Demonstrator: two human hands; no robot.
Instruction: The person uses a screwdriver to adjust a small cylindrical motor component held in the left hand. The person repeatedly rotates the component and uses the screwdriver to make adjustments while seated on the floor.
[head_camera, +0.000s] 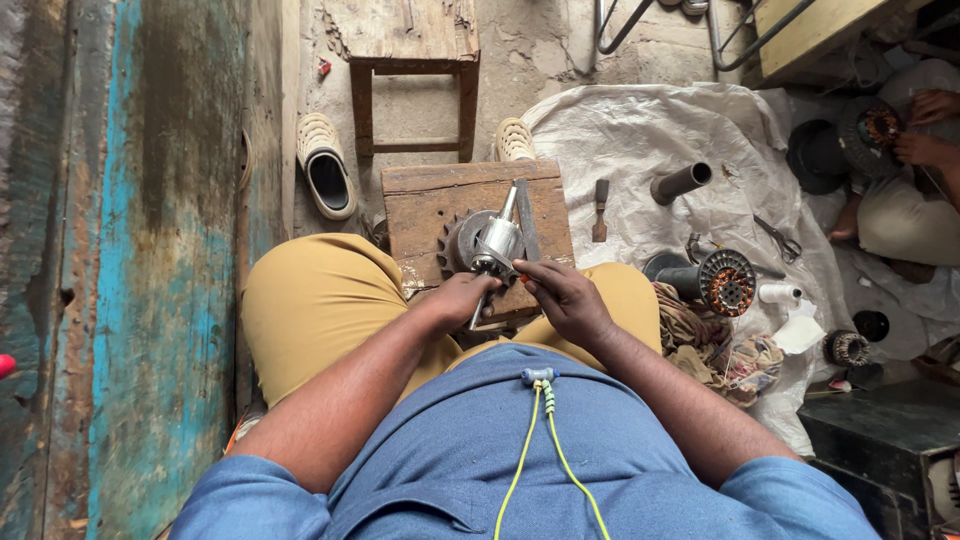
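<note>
Left hand grips the rotor shaft at the wooden block's near edge. Right hand pinches a small orange-tipped tool against the rotor. A file lies beside it.

left hand: fingers curled shut, palm inward
right hand: fingers pinched, knuckles up
forearms: bare, angled inward, hands nearly meeting above lap

A pale clog lies by a wooden stool. On the white sheet rest a grey pipe, a chisel, scissors, a copper-wound stator and a tape roll. Rags lie heaped beside it. A co-worker's hands hold another stator.
</note>
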